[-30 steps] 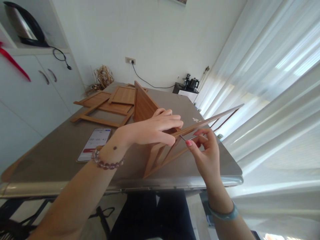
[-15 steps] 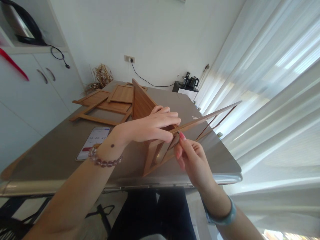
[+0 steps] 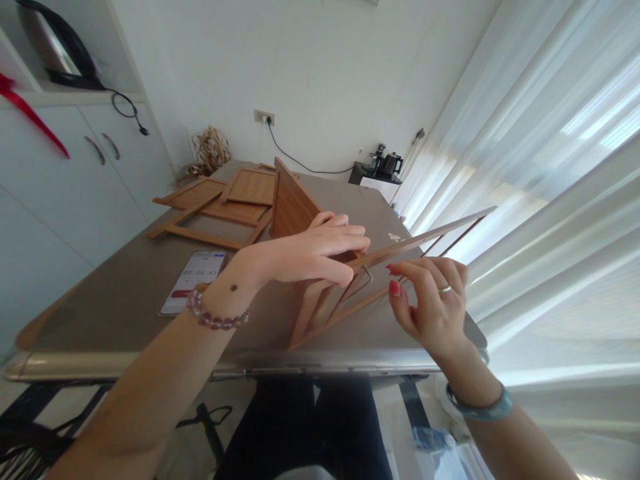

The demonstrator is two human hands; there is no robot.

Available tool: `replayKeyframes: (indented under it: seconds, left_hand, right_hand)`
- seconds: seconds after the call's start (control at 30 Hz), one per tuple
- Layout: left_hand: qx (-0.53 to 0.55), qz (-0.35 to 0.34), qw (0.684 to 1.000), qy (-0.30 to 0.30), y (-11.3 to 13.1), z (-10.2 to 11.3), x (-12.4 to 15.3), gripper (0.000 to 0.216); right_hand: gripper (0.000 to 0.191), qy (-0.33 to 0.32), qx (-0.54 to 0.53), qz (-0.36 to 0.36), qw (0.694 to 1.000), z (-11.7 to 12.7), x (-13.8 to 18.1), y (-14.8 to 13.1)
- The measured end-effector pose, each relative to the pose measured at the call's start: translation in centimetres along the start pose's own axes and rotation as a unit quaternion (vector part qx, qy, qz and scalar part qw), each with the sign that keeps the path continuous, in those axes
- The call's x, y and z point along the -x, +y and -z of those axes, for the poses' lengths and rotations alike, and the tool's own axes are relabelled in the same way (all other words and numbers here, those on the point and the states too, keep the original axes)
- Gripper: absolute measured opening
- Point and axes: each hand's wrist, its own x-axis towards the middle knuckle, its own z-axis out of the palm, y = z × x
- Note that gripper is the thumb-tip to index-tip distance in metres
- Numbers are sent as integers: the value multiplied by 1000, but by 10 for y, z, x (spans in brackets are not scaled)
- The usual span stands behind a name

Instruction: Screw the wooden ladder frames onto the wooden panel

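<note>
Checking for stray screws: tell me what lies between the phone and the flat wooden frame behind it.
Only bare grey table between the phone and flat wooden frame, in the head view.

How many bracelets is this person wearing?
2. A beaded bracelet sits just behind the left hand, which grips the wooden frame. A teal bangle sits behind the right hand, low at right. None seems hidden.

Home room, white cabinets (image 3: 90, 180), kettle (image 3: 55, 50) on shelf, sheer curtains (image 3: 550, 167), wall socket (image 3: 263, 118)
</note>
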Motion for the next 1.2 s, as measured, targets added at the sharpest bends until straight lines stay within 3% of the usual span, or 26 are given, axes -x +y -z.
replayKeyframes:
  seconds: [0.07, 0.13, 0.2, 0.33, 0.47, 0.53, 0.6, 0.7, 0.83, 0.9, 0.97, 1.03, 1.1, 1.17, 1.2]
  left_hand:
    - [3, 2, 1000, 5, 0, 0, 1, 20]
    - [10, 8, 1000, 13, 0, 0, 2, 20]
    - [20, 16, 999, 21, 1, -1, 4, 18]
    - [36, 28, 999, 27, 4, 0, 4, 17]
    - [35, 25, 999, 22, 7, 0, 3, 17]
    - [30, 25, 999, 13, 8, 0, 2, 16]
    - [27, 25, 999, 9, 7, 1, 1, 16]
    - [20, 16, 1000, 10, 6, 1, 1, 19]
    - [19, 23, 999, 13, 5, 0, 1, 18]
    - [23, 22, 999, 16, 5, 0, 1, 17]
    - [23, 19, 999, 15, 6, 0, 0, 19]
    - [25, 17, 999, 13, 6, -1, 0, 21]
    - [30, 15, 999, 18, 5, -1, 0, 22]
    - [32, 17, 999, 23, 4, -1, 1, 21]
    - [30, 19, 999, 25, 3, -1, 2, 21]
  right_hand:
    - [19, 31, 91, 105, 990, 5, -2, 7]
    - [19, 5, 109, 145, 983, 9, -8, 11]
    - [11, -66, 68, 115, 989, 12, -16, 12]
    - [25, -198, -36, 38, 979, 17, -39, 11]
    - [30, -272, -14, 73, 960, 20, -59, 7]
    - [31, -236, 24, 145, 961, 19, -62, 6]
    - [33, -144, 68, 229, 960, 17, -59, 7]
    - [32, -24, 121, 267, 956, 9, -46, 9]
    - [24, 23, 106, 156, 982, -4, -32, 0]
    - [34, 3, 43, 51, 998, -7, -28, -12]
    - [41, -20, -47, -90, 995, -9, -27, -26]
    - [44, -23, -167, -240, 956, -11, -25, -40]
    - [44, -21, -302, -359, 883, -13, -25, -51]
    - [43, -10, -400, -421, 814, -15, -24, -59]
    - [42, 0, -421, -436, 796, -17, -24, -61]
